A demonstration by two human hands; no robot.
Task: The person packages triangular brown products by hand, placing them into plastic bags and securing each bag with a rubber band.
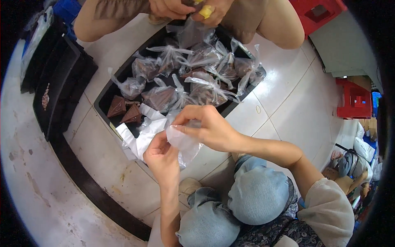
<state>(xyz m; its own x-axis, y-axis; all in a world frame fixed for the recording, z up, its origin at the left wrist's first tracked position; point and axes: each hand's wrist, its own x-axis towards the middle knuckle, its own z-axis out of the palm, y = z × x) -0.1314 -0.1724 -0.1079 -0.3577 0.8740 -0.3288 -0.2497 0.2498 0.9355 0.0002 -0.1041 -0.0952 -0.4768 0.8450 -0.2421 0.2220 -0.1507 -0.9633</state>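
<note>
A pale tiled floor (pixel 284 103) carries everything here, with a dark raised strip crossing it at the lower left and red plastic stools (pixel 354 99) standing near its right edge. In the middle of the floor lies a black tray (pixel 108 95), its long side running from lower left to upper right; it is filled with clear knotted bags of brown pieces (pixel 201 88), and two unwrapped brown pyramid-shaped pieces (pixel 124 110) sit in its near left corner. A heap of loose clear bags (pixel 138 138) lies at the tray's near edge. Just in front of that edge, the person's left hand (pixel 162 158) and right hand (pixel 205 125) both hold one small clear plastic bag (pixel 183 144) up off the floor. The left grip is closed on the bag's lower left side, and the right grip pinches its upper edge between thumb and fingertips, so the thin film hangs between the two hands. Below them the person's knees in blue-grey cloth show at the bottom edge. At the far side of the tray, another person's hands (pixel 181 9) are closed on a bag and a small yellow thing (pixel 205 11). A stack of black trays (pixel 57 78) stands along the floor's left side, well apart from the hands.
</note>
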